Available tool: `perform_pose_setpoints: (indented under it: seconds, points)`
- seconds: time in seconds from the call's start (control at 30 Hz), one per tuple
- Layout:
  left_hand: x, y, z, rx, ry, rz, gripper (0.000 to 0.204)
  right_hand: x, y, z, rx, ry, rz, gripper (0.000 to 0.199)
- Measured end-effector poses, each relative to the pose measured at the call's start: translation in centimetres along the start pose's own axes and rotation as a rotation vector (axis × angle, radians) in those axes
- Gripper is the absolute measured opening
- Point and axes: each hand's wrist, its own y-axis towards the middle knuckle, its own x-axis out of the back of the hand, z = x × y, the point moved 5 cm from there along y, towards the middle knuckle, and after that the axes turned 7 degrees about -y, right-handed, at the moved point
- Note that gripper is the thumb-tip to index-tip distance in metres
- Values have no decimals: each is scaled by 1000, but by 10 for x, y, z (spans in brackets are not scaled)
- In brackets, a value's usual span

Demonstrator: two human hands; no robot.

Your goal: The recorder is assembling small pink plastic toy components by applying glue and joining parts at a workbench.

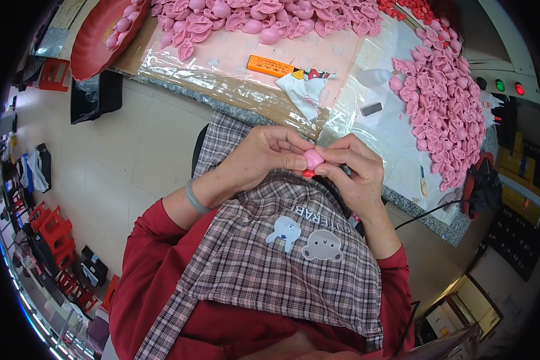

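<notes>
Between my two hands, in front of my apron and near the table edge, is a small round pink piece [313, 158] with a red part [308, 174] at its lower side. My left hand [269, 155] pinches it from the left with thumb and fingers. From the right, my right hand [355, 163] grips the same piece, its fingertips over the top and its thumb close to the red part. The fingers partly cover the piece. A big heap of similar pink pieces [270, 17], some round and some ruffled, lies at the far side of the table.
Another pink heap [447, 114] covers the table's right side, with red pieces [411, 9] behind. An orange box [270, 66], crumpled tissue [303, 93], grey block [371, 109] and clear bottle [373, 77] lie ahead. A red tray [90, 45] overhangs the left edge; a black bin [96, 99] stands below.
</notes>
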Motion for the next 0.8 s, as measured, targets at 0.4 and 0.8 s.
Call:
perform_pose_setpoints:
  seconds: [0.4, 0.8]
  points:
    - [-1, 1, 1, 33, -8, -21, 21, -7, -5, -15, -184, 206, 0, 24]
    - [-5, 0, -5, 118, -158, 36, 27, -4, 4, 6, 23, 26, -33, 31]
